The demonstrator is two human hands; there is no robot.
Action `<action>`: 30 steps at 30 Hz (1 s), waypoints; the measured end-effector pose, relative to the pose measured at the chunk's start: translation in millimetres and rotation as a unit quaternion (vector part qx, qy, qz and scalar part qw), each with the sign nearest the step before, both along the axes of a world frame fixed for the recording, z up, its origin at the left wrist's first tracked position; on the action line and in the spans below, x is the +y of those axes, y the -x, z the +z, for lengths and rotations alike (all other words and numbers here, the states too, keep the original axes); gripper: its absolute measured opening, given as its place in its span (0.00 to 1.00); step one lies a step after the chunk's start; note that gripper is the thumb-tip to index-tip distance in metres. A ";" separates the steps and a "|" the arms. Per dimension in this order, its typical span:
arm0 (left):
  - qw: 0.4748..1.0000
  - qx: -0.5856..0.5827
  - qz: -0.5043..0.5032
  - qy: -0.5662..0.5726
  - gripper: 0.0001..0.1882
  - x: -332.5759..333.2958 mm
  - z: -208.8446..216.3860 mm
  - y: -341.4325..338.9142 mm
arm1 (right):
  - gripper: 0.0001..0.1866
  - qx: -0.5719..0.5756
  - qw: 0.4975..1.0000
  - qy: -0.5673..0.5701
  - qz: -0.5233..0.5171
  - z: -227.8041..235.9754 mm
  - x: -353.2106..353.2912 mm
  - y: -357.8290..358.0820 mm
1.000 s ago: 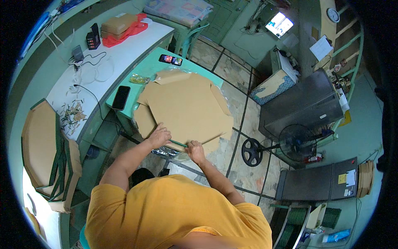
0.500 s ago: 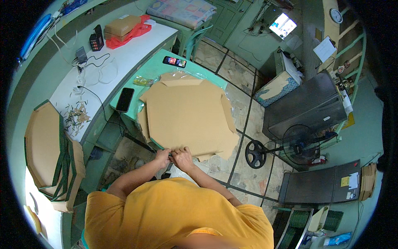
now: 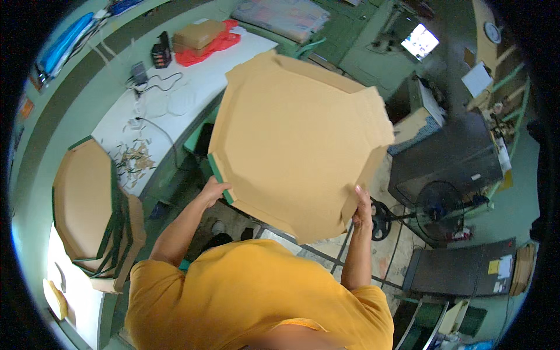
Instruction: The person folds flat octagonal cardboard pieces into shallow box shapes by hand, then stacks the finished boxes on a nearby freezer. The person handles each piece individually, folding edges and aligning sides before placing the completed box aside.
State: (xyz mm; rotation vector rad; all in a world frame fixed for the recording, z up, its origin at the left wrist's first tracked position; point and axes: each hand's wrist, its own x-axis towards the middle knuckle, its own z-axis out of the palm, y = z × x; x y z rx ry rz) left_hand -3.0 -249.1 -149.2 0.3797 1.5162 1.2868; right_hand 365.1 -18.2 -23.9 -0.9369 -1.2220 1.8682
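Raised in front of me is a large octagonal cardboard tray [image 3: 297,146], brown inside, with a strip of green outer wall at its left edge. Its rim flaps stand partly bent up, and some corners look loose. My left hand [image 3: 214,190] is closed on the near left edge, by the green strip. On the right edge, my right hand [image 3: 363,209] grips with the thumb on the inner side and the fingers hidden behind. Beneath the tray, most of the green table [image 3: 191,142] is hidden; a dark phone [image 3: 204,139] shows at its left end.
Similar green-edged trays [image 3: 87,201] are stacked at the left. Small cardboard scraps [image 3: 135,158] and cables lie on the white counter [image 3: 192,81], with brown boxes [image 3: 199,34] on red plastic farther back. A standing fan [image 3: 438,204] and dark cabinets [image 3: 446,154] stand at the right.
The cardboard tray has been lifted off the table and tilted up. My hands, together at its near edge before, have parted to its left and right sides. The view has shifted slightly.
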 end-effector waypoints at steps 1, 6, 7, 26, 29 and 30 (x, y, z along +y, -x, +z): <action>1.000 -0.001 0.002 -0.001 0.28 -2.1 3.2 15.2 | 0.24 0.002 1.000 -0.016 -0.004 1.9 -5.5 16.2; 0.954 0.277 0.110 0.033 0.20 -5.4 -1.2 95.4 | 0.16 0.022 0.996 -0.059 -0.068 4.0 -39.1 121.0; 0.939 0.305 0.149 0.064 0.19 -7.4 -4.8 114.0 | 0.10 0.003 0.990 -0.073 -0.119 1.1 -47.3 147.9; 0.900 0.136 0.377 -0.169 0.21 -107.5 -14.8 357.0 | 0.08 0.132 0.975 -0.174 0.051 -10.0 -47.4 408.9; 0.907 0.179 0.337 -0.178 0.19 -103.1 -14.2 359.4 | 0.08 0.137 0.975 -0.164 0.058 0.8 -42.6 403.6; 0.891 0.254 0.348 -0.144 0.19 -100.4 -14.8 359.9 | 0.08 0.154 0.972 -0.166 0.057 1.7 -43.5 402.3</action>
